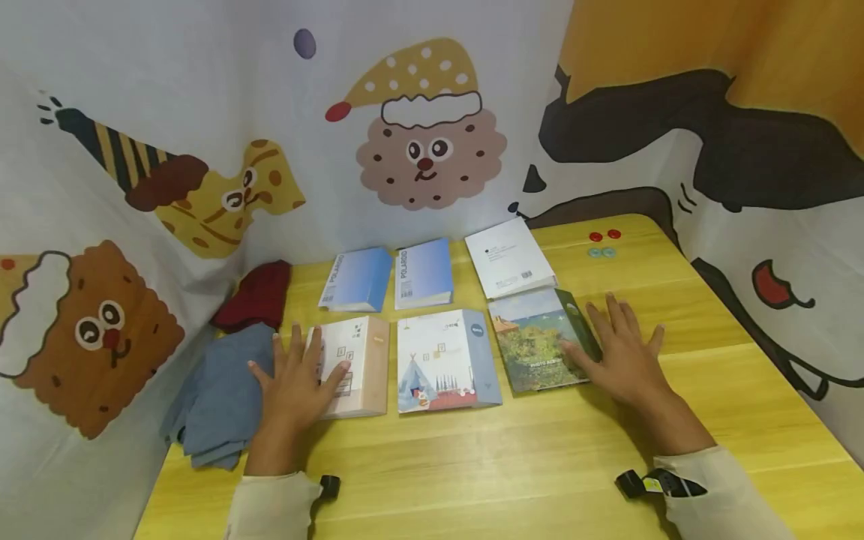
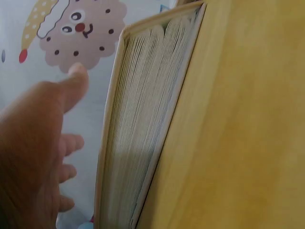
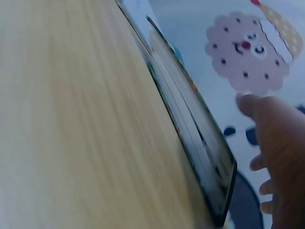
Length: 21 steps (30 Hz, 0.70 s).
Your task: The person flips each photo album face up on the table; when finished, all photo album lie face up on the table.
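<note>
My left hand (image 1: 293,386) is spread, palm down, over the left edge of a beige photo album (image 1: 376,367). In the left wrist view its fingers are straight beside that album's thick page block (image 2: 138,95); contact cannot be made out. On the right, my right hand (image 1: 628,367) is spread too, its thumb over a green landscape-covered photo album (image 1: 529,345). The right wrist view shows this album's page edges (image 3: 190,124) with the hand (image 3: 286,148) beside them. Between the hands lies an album with a tent drawing (image 1: 439,360).
Behind stand two blue albums (image 1: 358,279) marked POLAROID and a white album (image 1: 509,255). Red discs (image 1: 595,237) and pale teal discs (image 1: 610,253) lie at back right. Blue-grey cloth (image 1: 223,397) and dark red cloth (image 1: 256,296) are heaped at left, by the curtain (image 1: 256,67).
</note>
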Available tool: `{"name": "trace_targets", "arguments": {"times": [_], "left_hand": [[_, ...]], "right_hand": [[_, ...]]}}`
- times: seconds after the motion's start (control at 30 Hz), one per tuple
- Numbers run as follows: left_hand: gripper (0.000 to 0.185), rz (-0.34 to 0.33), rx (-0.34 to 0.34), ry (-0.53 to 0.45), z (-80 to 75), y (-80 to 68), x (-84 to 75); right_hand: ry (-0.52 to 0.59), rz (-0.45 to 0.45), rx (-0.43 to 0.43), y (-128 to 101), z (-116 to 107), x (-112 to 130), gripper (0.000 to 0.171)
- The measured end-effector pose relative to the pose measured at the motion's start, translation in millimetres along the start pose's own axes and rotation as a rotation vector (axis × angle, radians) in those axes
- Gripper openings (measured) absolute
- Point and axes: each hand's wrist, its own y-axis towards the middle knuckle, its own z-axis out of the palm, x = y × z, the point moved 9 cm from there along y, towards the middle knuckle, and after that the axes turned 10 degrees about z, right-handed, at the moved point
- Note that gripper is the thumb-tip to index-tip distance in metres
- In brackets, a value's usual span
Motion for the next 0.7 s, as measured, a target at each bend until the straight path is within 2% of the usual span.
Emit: {"name": "trace_targets", "arguments": {"times": [0.13,0.27,0.43,0.53,0.7], "left_hand": [[0.092,0.092,-0.019,-0.027,-3.0,-0.7,-11.6],[0.092,0.158,-0.048,-0.068,-1.4,-5.8,-17.3],[0.091,0.248,-0.084,-0.139,-0.2,-13.1,-25.2],[0.092,0.289,-0.079,-0.185,2.2,-16.0,-29.5],[0.094,0.327,-0.074,-0.204,4.8,-14.7,-33.8]], "right_hand": [[0.04,-0.103,-0.04,-1.1,-9.0,34.5,0.091],[0.026,-0.213,-0.015,5.6,-1.8,80.6,0.089],[0.047,-0.323,0.067,16.1,22.3,140.5,0.087],[0.07,-0.358,0.14,20.6,36.2,172.5,0.089],[0.104,-0.399,0.231,27.2,55.4,213.6,0.09]]}}
